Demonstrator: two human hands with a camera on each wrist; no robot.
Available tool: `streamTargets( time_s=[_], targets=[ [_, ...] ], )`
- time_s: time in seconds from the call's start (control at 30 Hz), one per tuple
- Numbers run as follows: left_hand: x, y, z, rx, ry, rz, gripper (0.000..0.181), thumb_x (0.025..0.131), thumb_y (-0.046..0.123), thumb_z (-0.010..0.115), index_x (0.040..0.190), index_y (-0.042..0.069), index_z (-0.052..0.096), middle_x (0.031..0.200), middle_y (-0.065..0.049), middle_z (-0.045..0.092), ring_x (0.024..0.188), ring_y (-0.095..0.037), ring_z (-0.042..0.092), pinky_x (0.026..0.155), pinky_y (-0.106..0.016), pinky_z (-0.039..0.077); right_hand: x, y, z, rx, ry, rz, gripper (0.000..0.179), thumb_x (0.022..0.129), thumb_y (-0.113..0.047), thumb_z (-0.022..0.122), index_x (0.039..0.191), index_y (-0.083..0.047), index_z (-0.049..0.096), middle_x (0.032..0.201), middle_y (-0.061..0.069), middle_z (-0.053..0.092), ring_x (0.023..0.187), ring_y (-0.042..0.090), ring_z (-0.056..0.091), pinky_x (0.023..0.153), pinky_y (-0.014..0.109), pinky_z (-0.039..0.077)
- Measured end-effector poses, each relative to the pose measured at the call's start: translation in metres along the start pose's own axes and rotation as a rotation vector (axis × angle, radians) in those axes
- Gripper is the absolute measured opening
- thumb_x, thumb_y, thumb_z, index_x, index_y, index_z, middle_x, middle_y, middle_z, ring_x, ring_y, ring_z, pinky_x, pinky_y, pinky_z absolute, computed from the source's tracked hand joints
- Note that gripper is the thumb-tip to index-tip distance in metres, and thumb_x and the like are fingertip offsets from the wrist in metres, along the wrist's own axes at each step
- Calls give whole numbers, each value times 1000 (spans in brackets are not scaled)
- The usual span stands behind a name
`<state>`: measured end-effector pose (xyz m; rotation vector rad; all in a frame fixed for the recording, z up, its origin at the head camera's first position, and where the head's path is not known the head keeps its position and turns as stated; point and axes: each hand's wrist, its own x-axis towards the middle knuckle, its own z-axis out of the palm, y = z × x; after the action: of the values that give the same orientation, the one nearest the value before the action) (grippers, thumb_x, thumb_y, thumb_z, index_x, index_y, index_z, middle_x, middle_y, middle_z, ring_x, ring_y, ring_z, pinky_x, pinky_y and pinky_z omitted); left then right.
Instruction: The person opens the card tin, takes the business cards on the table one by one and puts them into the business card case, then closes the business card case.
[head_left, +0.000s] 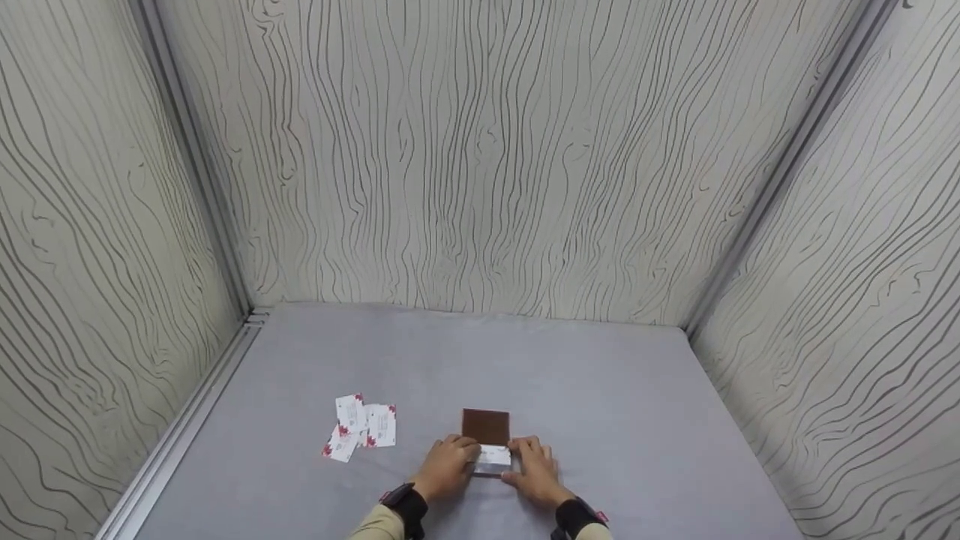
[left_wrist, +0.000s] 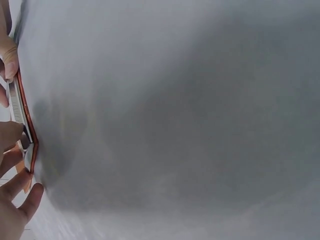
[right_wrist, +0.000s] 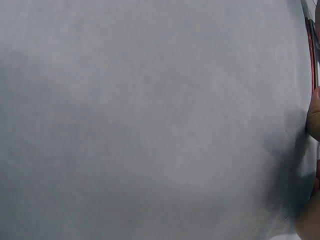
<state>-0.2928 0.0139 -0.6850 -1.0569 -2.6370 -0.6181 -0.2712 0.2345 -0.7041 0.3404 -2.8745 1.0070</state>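
Note:
A brown card case [head_left: 486,427] lies unfolded on the grey cloth, its brown half farther from the person. White cards [head_left: 493,454] sit in its nearer half, above a shiny silvery strip. My left hand [head_left: 448,466] grips the left side of this half, fingers bent over the edge. On the opposite side my right hand [head_left: 535,471] holds it, thumb at the near corner and forefinger by the fold. The left wrist view catches the case's reddish-brown edge [left_wrist: 27,115] between fingers; only a sliver of the case edge [right_wrist: 311,55] appears in the right wrist view.
Several white cards with red corner prints [head_left: 381,425] lie overlapping to the left of the hands. Grey cloth [head_left: 600,390] covers the table. Wood-grain panels [head_left: 480,165] enclose it at the back and both sides, with metal rails [head_left: 202,187] at the corners.

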Motion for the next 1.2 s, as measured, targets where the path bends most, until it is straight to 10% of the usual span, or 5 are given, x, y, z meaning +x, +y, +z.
streamTargets(
  time_s=[0.3,1.0,1.2],
  targets=[
    [-2,-7,7,-101,88,-63,15,93,4,63,106,1,69,104,-10,67,97,-27,65,84,-41,53,-1,5,2,-9,3,-14,46,78,-21,80,116,-5,59,120,14,51,97,31,43,78,48,35],
    [-17,-37,2,27,388,-283,8,80,-1,73,81,3,66,75,-7,59,66,-25,59,56,-39,49,-1,-1,1,3,-3,1,48,78,-19,79,118,-3,59,121,14,50,97,30,42,77,45,34],
    [-28,-54,-4,200,445,-335,17,77,3,78,82,1,62,77,-11,56,65,-30,57,53,-42,48,0,-1,-1,-3,3,-19,49,78,-20,79,119,-2,59,120,15,51,97,31,42,77,46,34]
  ],
)
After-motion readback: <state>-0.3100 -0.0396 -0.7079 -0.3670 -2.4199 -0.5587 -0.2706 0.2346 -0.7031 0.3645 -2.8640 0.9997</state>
